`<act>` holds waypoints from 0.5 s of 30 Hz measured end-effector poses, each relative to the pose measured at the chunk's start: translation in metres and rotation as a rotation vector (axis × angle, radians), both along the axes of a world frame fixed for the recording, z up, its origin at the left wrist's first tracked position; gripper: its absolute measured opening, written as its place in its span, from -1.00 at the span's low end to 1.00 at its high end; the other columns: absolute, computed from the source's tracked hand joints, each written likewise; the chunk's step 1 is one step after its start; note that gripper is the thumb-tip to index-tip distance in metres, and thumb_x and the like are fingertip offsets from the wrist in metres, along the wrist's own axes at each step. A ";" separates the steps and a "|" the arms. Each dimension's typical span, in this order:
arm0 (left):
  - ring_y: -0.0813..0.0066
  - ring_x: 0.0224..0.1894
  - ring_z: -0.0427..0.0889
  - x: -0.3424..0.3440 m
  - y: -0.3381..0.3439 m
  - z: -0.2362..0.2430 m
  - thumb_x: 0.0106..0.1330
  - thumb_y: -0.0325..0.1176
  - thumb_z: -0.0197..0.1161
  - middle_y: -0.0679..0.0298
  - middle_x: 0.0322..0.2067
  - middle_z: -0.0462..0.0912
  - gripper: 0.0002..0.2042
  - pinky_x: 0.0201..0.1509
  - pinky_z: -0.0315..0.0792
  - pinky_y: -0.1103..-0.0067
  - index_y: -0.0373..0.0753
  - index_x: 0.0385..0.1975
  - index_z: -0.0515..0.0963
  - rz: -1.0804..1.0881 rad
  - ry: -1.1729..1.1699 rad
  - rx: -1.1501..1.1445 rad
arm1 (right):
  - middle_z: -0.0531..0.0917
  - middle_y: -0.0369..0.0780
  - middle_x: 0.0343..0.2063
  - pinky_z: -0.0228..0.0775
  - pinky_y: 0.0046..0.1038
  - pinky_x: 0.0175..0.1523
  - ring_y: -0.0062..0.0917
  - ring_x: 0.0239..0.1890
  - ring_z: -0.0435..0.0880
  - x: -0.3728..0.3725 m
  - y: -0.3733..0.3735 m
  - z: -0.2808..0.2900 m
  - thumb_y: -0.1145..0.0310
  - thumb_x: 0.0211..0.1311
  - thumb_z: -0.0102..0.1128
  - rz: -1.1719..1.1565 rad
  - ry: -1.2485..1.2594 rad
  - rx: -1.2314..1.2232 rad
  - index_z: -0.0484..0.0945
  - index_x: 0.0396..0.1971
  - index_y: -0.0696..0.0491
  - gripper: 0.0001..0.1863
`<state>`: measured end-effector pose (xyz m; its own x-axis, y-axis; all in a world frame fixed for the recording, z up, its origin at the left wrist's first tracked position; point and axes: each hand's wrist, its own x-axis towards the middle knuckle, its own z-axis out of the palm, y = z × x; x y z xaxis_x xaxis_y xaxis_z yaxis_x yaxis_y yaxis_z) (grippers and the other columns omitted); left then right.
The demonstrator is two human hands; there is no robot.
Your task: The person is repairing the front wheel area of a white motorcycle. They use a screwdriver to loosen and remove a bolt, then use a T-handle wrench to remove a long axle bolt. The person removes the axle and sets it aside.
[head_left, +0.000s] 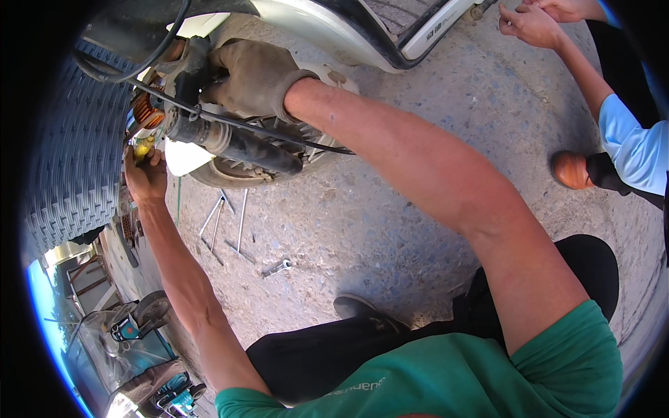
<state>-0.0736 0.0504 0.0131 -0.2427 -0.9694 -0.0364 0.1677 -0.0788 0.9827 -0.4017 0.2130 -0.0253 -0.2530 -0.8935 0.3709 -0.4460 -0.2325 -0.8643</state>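
A motorbike's front end fills the upper left, with a dark fork leg [216, 136], a black cable [265, 129] across it and part of a wheel [230, 172] behind. My right hand [254, 76], in a brownish knit-cuffed work glove, is closed around the upper fork; its fingertips are partly hidden. Below an orange-coloured part [148, 110], my bare left hand [148, 174] has its fingers curled at a small yellow piece [143, 148], whose kind I cannot make out. A grey woven basket [77, 153] stands just left of that hand.
On the concrete lie several T-handle wrenches [242, 223] and a short wrench [277, 269]. White bodywork [313, 31] extends along the top. Another person's hands [533, 24] and brown shoe [571, 171] are at right. Teal power tools [178, 393] sit lower left.
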 end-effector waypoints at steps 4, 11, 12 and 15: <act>0.44 -0.51 0.36 -0.001 -0.001 -0.001 0.59 -0.17 -0.09 0.22 -0.50 0.49 -0.69 -0.24 0.38 0.43 -0.28 -0.23 0.47 -0.023 -0.001 -0.003 | 0.76 -0.16 -0.11 0.52 -0.29 0.13 -0.27 -0.04 0.73 0.001 0.000 0.001 -0.04 0.14 0.33 -0.032 0.052 0.032 0.75 -0.10 -0.09 -0.57; 0.44 -0.52 0.37 0.003 -0.002 -0.002 0.59 -0.19 -0.09 0.20 -0.50 0.51 -0.71 -0.25 0.38 0.42 -0.28 -0.22 0.46 -0.031 0.047 0.013 | 0.76 -0.18 -0.13 0.53 -0.31 0.13 -0.29 -0.04 0.74 0.000 -0.002 -0.001 -0.06 0.13 0.34 0.009 -0.019 0.043 0.75 -0.10 -0.13 -0.58; 0.45 -0.52 0.37 0.003 -0.003 -0.003 0.59 -0.19 -0.09 0.20 -0.50 0.51 -0.71 -0.25 0.38 0.42 -0.28 -0.21 0.47 -0.021 0.024 0.010 | 0.77 -0.18 -0.13 0.53 -0.31 0.13 -0.29 -0.04 0.74 0.000 -0.002 -0.001 -0.06 0.12 0.34 0.013 -0.034 0.061 0.75 -0.10 -0.14 -0.58; 0.45 -0.52 0.36 0.001 -0.005 -0.002 0.59 -0.20 -0.09 0.21 -0.50 0.51 -0.72 -0.25 0.37 0.44 -0.27 -0.21 0.47 -0.025 0.030 -0.004 | 0.77 -0.17 -0.14 0.53 -0.31 0.13 -0.29 -0.04 0.74 0.001 -0.002 0.000 -0.03 0.10 0.37 -0.031 0.014 0.039 0.75 -0.11 -0.13 -0.59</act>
